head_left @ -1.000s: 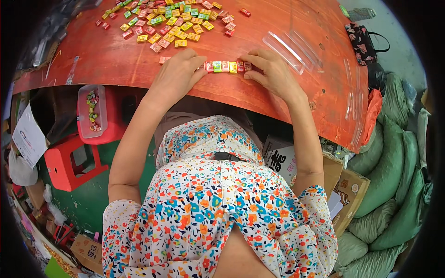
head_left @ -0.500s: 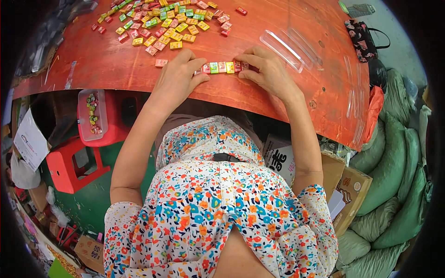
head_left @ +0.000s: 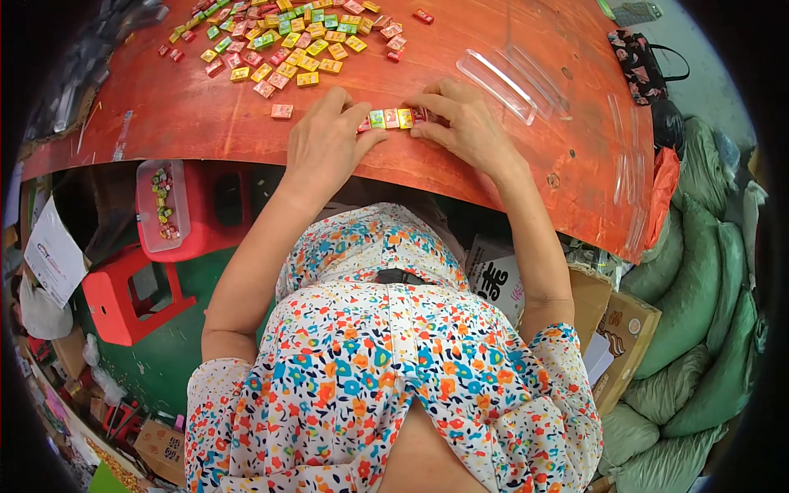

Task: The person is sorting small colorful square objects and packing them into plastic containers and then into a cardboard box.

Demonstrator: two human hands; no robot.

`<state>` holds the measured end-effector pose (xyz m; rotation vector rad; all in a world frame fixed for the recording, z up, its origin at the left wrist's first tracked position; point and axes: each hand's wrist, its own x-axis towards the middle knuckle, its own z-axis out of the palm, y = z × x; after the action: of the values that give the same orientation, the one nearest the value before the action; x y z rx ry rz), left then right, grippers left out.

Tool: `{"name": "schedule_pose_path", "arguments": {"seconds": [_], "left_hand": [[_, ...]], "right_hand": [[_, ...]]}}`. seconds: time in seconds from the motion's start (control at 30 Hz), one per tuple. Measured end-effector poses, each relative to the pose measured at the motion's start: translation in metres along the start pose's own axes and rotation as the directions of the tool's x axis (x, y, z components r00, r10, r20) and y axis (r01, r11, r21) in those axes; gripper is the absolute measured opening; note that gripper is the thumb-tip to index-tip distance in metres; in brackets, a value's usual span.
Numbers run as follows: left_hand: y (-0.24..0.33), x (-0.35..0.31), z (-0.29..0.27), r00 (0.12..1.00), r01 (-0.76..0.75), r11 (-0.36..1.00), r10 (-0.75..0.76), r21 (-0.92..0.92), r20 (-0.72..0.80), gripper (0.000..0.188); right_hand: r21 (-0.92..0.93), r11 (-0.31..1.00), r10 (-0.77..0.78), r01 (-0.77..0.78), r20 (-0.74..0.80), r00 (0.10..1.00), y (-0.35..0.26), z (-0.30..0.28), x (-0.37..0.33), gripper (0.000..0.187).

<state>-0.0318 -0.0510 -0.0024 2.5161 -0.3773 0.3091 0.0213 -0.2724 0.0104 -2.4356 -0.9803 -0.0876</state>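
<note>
A short row of small packs [head_left: 391, 119] in red, green, pink and yellow lies on the red table, side by side near its front edge. My left hand [head_left: 327, 140] is closed on the row's left end, thumb on the near side and fingers on the far side, hiding some packs. At the other end my right hand [head_left: 466, 123] pinches the red packs between thumb and fingers. One loose pink pack [head_left: 282, 111] lies beyond my left hand. Farther back spreads a heap of similar packs [head_left: 316, 45].
Clear plastic trays [head_left: 497, 86] lie on the red table [head_left: 205, 123], right of my right hand. Below the table's left edge, a clear tub [head_left: 163, 205] of small packs sits on a red stool [head_left: 197, 234]. Green sacks [head_left: 690, 287] and a cardboard box [head_left: 629, 349] stand at the right.
My left hand has slid right along the row, covering more of its left end. My right hand keeps its grip at the right end, shifted slightly left.
</note>
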Motion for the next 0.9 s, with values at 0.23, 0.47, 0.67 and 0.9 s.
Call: {"name": "schedule_pose_path", "arguments": {"seconds": [0.23, 0.47, 0.67, 0.9], "left_hand": [[0.003, -0.002, 0.002, 0.999, -0.002, 0.999, 0.004, 0.049, -0.034, 0.033], [-0.017, -0.009, -0.026, 0.999, -0.003, 0.998, 0.006, -0.068, 0.042, 0.052], [-0.021, -0.003, -0.024, 0.995, -0.019, 0.995, 0.029, -0.1, 0.1, 0.054], [-0.019, 0.004, -0.016, 0.993, -0.024, 0.976, 0.047, -0.217, 0.104, 0.042]], "right_hand": [[-0.101, 0.995, -0.001, -0.006, -0.07, 0.998, -0.009, 0.007, -0.003, 0.033], [-0.012, 0.997, 0.073, -0.073, 0.018, 0.997, -0.004, -0.02, -0.009, 0.051], [0.007, 0.999, 0.038, -0.038, 0.039, 0.999, 0.0, -0.017, -0.008, 0.047], [0.008, 0.998, 0.054, -0.054, 0.047, 0.997, -0.001, -0.009, -0.002, 0.041]]}}
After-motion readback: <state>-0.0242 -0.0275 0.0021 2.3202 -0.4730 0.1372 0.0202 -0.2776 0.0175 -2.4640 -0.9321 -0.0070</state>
